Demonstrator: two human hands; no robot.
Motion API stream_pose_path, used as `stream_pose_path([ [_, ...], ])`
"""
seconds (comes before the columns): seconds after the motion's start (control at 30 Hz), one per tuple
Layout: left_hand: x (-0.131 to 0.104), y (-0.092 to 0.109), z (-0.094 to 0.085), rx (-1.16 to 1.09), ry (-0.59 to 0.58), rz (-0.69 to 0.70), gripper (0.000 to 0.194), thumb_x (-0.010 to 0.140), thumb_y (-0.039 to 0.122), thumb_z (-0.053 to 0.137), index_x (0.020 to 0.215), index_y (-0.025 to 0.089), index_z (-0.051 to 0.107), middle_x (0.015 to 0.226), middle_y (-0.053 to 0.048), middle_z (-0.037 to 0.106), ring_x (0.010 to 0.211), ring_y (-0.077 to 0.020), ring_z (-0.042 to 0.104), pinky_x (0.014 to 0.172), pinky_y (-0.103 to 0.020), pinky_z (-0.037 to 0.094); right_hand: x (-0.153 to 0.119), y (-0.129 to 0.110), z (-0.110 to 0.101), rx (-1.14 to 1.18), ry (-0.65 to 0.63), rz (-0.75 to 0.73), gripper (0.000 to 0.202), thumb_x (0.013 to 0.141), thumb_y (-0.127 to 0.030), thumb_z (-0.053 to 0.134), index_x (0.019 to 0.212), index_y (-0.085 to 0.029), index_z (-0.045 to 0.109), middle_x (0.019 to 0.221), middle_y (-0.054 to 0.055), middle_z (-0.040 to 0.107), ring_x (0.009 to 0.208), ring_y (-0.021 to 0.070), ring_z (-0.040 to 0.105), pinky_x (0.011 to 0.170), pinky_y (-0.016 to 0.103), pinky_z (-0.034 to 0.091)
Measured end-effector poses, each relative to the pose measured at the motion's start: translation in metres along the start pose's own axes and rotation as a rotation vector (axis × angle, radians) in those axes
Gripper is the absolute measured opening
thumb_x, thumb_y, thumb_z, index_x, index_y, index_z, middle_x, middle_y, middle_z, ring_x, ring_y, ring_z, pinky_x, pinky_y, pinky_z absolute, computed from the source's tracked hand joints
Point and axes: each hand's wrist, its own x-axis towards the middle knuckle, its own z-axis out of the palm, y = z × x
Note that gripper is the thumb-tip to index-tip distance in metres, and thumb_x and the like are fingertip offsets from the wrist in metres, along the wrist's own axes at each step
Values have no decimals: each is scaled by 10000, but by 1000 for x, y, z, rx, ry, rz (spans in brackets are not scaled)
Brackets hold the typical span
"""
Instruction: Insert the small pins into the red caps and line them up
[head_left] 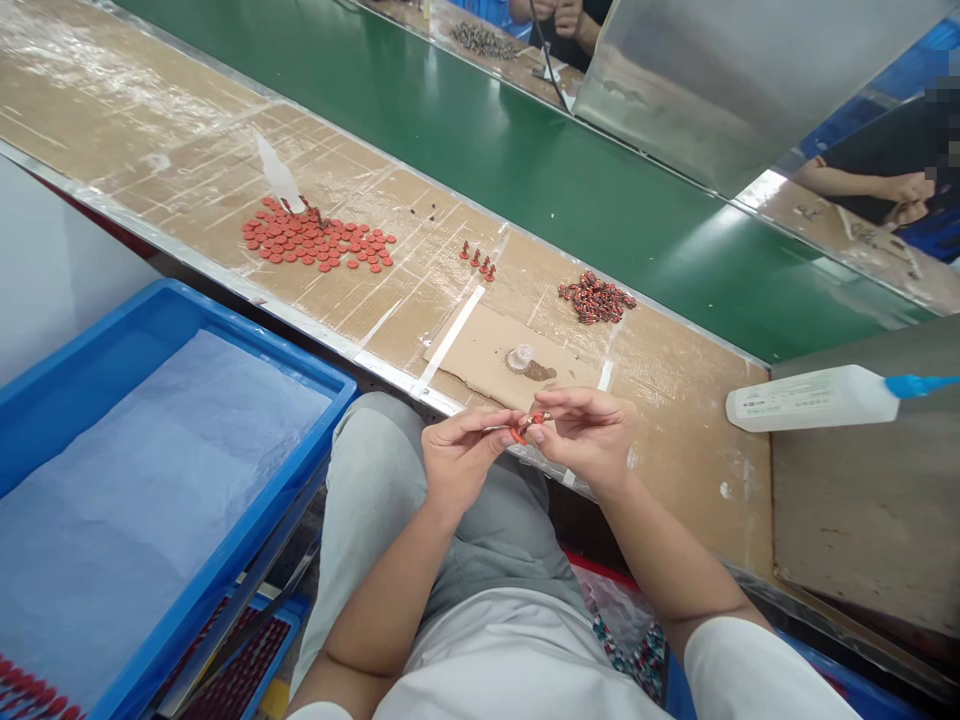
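Just over the table's front edge, both hands meet in front of my body. A round red disc (517,435) is pinched between the thumb and fingers of my left hand (459,458). My right hand (596,438) pinches a small red-and-dark figurine (538,418), which touches or nearly touches the disc. Beyond them, a small clear cup (519,356) sits on a cardboard sheet (480,350) beside a brown stain. Several figurines on red bases (475,262) stand further back. To their right lies a pile of loose red-and-dark figurines (596,298).
Many red discs (300,240) lie at left around a white translucent bottle (277,175). A blue-tipped bottle (817,398) lies at right by a panel. A paper-lined blue tray (330,385) is at left. Past the green belt (525,165), co-workers' hands (566,15) are visible.
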Motion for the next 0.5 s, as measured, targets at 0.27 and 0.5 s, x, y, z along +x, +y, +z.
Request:
stream_pose_path([
  [0.27, -1, 2, -3, 48, -23, 39, 155, 671, 208, 812, 807, 271, 772, 837, -32, 757, 768, -161, 709, 700, -297, 605, 3, 2, -2, 3, -89, -105, 250, 630, -125, 797, 849, -232, 740, 697, 29, 713, 599, 148, 652, 557, 272, 547],
  [0.5, -1, 0, 0, 14, 28, 9, 180, 666, 195, 815, 829, 256, 773, 844, -41, 754, 771, -158, 709, 721, -283, 602, 0, -5, 1, -13, -15, -21, 187, 628, -185, 820, 790, -222, 734, 700, 32, 716, 590, 149, 655, 548, 272, 559],
])
